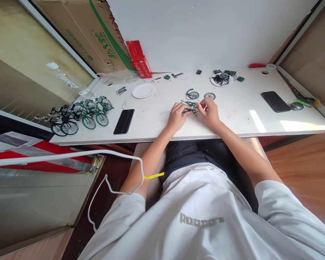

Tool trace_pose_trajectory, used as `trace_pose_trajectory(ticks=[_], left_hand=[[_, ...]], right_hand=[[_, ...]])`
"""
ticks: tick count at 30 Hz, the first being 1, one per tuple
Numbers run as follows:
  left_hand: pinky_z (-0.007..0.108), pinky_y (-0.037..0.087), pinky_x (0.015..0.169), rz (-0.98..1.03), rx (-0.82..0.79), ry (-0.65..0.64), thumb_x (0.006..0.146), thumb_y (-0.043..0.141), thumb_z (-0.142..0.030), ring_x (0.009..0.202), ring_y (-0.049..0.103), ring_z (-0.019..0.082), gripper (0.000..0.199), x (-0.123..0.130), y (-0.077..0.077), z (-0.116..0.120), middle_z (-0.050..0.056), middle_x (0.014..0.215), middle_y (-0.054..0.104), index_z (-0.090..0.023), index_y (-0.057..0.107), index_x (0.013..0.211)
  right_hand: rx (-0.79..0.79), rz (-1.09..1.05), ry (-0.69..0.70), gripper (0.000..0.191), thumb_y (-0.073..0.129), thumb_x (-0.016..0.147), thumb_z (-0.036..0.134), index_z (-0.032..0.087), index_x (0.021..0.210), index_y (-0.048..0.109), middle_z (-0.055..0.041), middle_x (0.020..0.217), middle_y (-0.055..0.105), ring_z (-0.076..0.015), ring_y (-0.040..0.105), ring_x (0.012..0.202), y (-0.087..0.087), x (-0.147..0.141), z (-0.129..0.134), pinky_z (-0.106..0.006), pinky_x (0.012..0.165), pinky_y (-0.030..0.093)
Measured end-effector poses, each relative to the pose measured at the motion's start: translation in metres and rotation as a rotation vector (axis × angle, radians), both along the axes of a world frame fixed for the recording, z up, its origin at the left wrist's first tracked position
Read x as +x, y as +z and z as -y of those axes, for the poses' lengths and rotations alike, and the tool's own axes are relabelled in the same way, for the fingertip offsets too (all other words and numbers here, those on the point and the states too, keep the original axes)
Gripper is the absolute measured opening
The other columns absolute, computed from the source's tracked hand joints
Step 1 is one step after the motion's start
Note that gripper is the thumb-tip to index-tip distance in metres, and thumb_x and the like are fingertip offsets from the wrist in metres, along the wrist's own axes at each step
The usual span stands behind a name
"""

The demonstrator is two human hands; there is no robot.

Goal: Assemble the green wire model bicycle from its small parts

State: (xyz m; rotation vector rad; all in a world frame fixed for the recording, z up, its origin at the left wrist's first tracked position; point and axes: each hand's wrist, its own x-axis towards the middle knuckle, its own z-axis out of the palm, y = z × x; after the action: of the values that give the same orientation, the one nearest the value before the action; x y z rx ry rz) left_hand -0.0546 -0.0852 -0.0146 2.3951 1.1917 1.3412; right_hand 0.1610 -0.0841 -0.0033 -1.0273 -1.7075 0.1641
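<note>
White bench (157, 126) is backed, far left, by a cardboard box (83, 27) printed with big green Chinese characters. Front and centre, between the fingers of the left hand (177, 116) and right hand (210, 112), a super spindly dark-green model bike frame (191, 110) is clamped, with a loose wheel (209, 96) lying just beyond.

On the white rectangular table (162, 99) before me, a miniature green bicycle frame (190, 104) sits between my left hand (178, 115) and my right hand (209, 112). Just behind my right hand lies a thin black spoked wheel (209, 96). To my left is a flat black phone (124, 121), green miniature bicycles (99, 107) beyond it; farther back, a round white plate (143, 91). Back right, a small white dish (219, 85) holds tangled black parts (221, 77).
</note>
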Motion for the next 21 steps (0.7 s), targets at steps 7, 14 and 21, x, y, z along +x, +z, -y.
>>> trace_pose_trajectory(ticks=[7, 14, 21], left_hand=[[0.048, 0.059, 0.104, 0.007, 0.005, -0.009, 0.102, 0.080, -0.018, 0.114, 0.072, 0.030, 0.011, -0.0006, -0.0017, -0.0010, 0.009, 0.113, 0.082, -0.023, 0.076, 0.110], [0.049, 0.059, 0.105, 0.004, 0.008, -0.005, 0.101, 0.080, -0.018, 0.114, 0.072, 0.030, 0.012, -0.0009, -0.0031, -0.0018, 0.009, 0.113, 0.083, -0.024, 0.076, 0.110], [0.048, 0.061, 0.101, 0.004, -0.013, -0.010, 0.102, 0.079, -0.019, 0.114, 0.072, 0.030, 0.010, -0.0011, -0.0035, -0.0020, 0.009, 0.113, 0.082, -0.024, 0.077, 0.111]], right_hand=[[0.009, 0.036, -0.007, 0.065, 0.044, 0.113, 0.083, 0.028, 0.079, 0.052, -0.0030, 0.071, 0.054, -0.0245, 0.055, 0.080, -0.0021, 0.0003, -0.0022, -0.041, 0.076, 0.046], [-0.010, 0.064, -0.020, 0.070, 0.036, 0.112, 0.088, 0.029, 0.075, 0.043, -0.0026, 0.067, 0.047, -0.0248, 0.053, 0.079, -0.0023, 0.0002, -0.0029, -0.041, 0.074, 0.044], [-0.079, 0.076, -0.005, 0.069, 0.029, 0.112, 0.088, 0.030, 0.075, 0.038, -0.0041, 0.069, 0.046, -0.0276, 0.055, 0.083, -0.0070, 0.0019, -0.0067, -0.041, 0.075, 0.045]])
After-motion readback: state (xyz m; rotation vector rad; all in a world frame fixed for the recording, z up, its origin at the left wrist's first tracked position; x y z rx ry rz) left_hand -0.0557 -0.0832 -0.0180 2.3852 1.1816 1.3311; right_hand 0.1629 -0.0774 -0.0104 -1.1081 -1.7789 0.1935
